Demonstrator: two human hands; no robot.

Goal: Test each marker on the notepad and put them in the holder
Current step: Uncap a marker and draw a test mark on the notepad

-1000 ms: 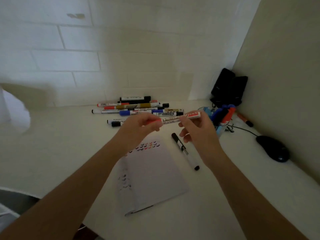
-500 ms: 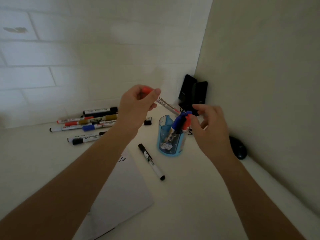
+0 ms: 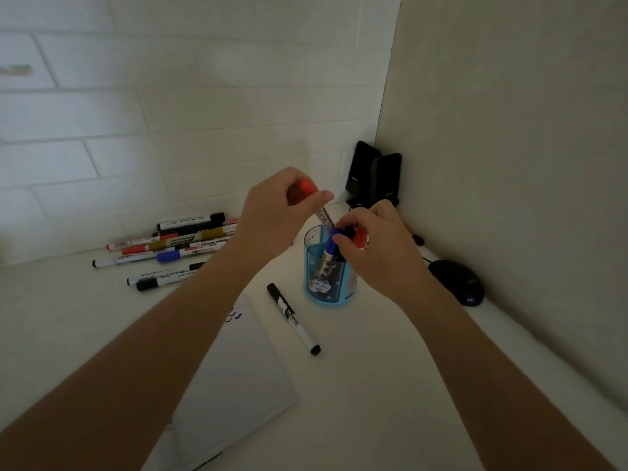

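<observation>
At the frame's centre, the left hand (image 3: 272,212) pinches the red-capped marker (image 3: 322,215) by its cap, lower end angled into the blue holder (image 3: 314,266). The right hand (image 3: 377,256), fingers curled round the stored markers (image 3: 330,240), is likely clearing room.

My left hand (image 3: 272,212) and right hand (image 3: 377,246) are bare; both forearms (image 3: 153,338) are uncovered, sleeveless as far as visible.

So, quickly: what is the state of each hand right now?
Left hand: closed, holding the red-capped marker over the holder.
Right hand: closed, pinching the blue-capped marker in the holder.
</observation>
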